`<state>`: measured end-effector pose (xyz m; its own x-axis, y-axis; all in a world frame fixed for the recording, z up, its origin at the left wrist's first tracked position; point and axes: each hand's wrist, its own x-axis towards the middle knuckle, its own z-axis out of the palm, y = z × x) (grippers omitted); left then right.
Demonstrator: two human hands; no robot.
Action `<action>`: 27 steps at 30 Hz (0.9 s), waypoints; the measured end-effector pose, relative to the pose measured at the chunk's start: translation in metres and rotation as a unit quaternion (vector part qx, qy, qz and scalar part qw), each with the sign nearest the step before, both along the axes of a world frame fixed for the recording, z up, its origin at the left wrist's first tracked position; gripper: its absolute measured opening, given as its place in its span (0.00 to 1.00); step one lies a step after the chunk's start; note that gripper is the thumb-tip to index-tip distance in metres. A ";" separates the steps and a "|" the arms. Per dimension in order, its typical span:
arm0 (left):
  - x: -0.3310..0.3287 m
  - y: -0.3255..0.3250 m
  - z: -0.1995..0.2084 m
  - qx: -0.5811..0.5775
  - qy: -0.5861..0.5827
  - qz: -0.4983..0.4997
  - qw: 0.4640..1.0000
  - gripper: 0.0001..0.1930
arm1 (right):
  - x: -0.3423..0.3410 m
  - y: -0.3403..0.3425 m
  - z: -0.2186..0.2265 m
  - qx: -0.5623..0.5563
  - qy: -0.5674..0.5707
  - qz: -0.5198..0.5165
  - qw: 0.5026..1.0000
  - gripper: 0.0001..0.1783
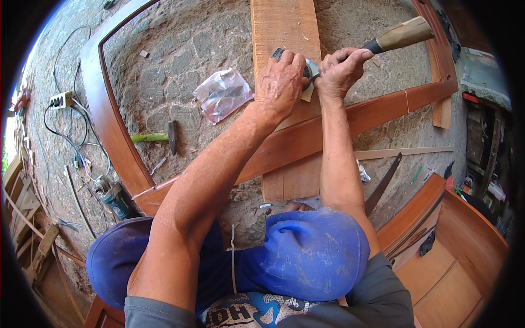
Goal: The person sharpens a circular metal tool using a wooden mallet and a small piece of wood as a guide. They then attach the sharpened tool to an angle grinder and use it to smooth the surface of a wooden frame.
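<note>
My right hand [342,71] is wrapped round the neck of a chisel [404,35]. Its thick wooden handle points up to the right, and its blade end is mostly hidden near my left hand. My left hand [281,82] is closed over a dark object [278,53] that shows only at its edges, above a wide wooden plank [284,24]. A pale scrap [308,93] pokes out beside the left fingers. Below both hands, a reddish-brown varnished wooden frame [290,145] crosses over the plank.
Left of the plank lie a clear plastic bag [224,95] and a hammer with a green handle [150,138]. An angle grinder [115,199] and a power strip [61,99] with cables are further left. At right are a saw blade [383,183] and a curved wooden furniture piece [476,218].
</note>
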<state>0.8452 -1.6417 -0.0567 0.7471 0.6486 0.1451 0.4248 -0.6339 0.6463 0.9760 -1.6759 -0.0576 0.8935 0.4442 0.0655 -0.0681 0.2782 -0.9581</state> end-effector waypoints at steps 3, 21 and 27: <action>-0.005 0.012 -0.001 0.016 -0.003 -0.039 0.999 0.16 | 0.000 0.001 0.004 -0.007 0.002 0.006 1.000 0.39; -0.010 -0.001 -0.010 -0.023 -0.036 -0.036 0.998 0.14 | 0.000 0.000 0.003 -0.003 0.003 0.077 0.997 0.40; -0.012 0.008 -0.011 -0.015 -0.036 -0.015 0.999 0.14 | -0.002 0.011 0.000 0.005 0.001 0.093 0.996 0.39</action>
